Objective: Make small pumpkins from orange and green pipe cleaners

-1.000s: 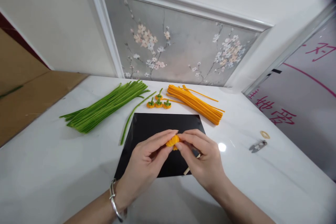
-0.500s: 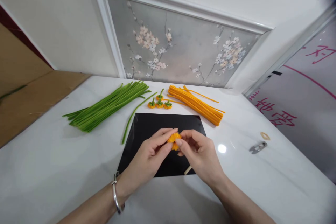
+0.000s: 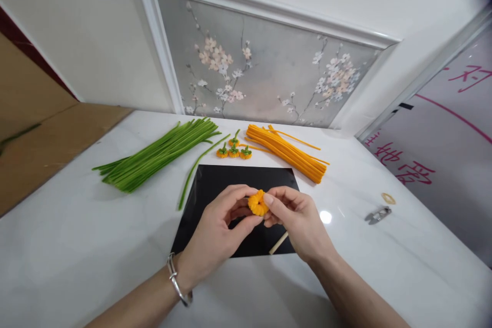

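Note:
A small orange ring-shaped piece with bumpy lobes [image 3: 257, 203] is held up over a black board [image 3: 215, 179]. My left hand [image 3: 221, 225] grips its left side between fingertips above and thumb below. On its right side, the thumb and fingers of my right hand [image 3: 300, 220] pinch it. A small dark hole shows at the middle of the piece. Partly under my right hand, a pale stick [image 3: 279, 243] lies on the board. Behind the board sit several small orange pieces with green tops [image 3: 233, 151].
On the white table [image 3: 96, 246] lie a bundle of green stems [image 3: 154, 159], one loose green stem [image 3: 189, 179] and a bundle of orange stems [image 3: 288, 154]. Small metal snips [image 3: 380, 215] and a yellowish band [image 3: 388, 198] are at the right. Cardboard [image 3: 57, 138] stands at the left.
The orange piece has turned so that its round face and central hole show. My left fingers and thumb have spread wider around it. More of the pale stick is visible.

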Action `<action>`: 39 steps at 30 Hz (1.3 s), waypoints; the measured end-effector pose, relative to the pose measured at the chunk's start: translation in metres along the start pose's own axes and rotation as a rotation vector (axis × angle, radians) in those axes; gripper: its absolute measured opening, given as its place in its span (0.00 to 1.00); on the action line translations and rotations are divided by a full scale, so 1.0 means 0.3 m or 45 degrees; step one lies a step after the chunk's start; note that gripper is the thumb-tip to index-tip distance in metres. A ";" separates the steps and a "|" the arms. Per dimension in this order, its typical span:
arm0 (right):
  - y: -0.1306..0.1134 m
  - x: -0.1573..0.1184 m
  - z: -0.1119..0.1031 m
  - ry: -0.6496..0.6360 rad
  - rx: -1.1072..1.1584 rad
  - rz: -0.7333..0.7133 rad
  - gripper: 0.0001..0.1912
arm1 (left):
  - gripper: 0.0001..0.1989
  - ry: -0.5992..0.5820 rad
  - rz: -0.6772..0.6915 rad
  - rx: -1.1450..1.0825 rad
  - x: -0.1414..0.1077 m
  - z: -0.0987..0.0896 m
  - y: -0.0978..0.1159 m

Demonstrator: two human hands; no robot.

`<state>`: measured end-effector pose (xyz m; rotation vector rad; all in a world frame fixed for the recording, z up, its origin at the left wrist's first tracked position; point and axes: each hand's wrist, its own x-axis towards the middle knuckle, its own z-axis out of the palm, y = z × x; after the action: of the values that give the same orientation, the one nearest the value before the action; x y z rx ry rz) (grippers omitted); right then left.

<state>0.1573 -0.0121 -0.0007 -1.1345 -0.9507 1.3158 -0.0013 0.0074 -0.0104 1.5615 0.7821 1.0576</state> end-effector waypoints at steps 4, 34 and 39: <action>-0.007 -0.007 0.006 0.000 -0.021 -0.012 0.17 | 0.14 0.009 0.017 0.025 0.002 0.001 0.008; 0.009 -0.019 -0.022 -0.083 -0.101 -0.099 0.09 | 0.04 0.070 -0.328 -0.268 0.004 -0.008 0.027; 0.008 -0.023 -0.020 -0.037 -0.065 -0.091 0.10 | 0.06 0.077 -0.336 -0.302 0.005 -0.003 0.023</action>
<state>0.1623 -0.0195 -0.0037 -1.1126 -1.0421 1.2598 -0.0018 0.0073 -0.0034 1.1950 0.8459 0.9674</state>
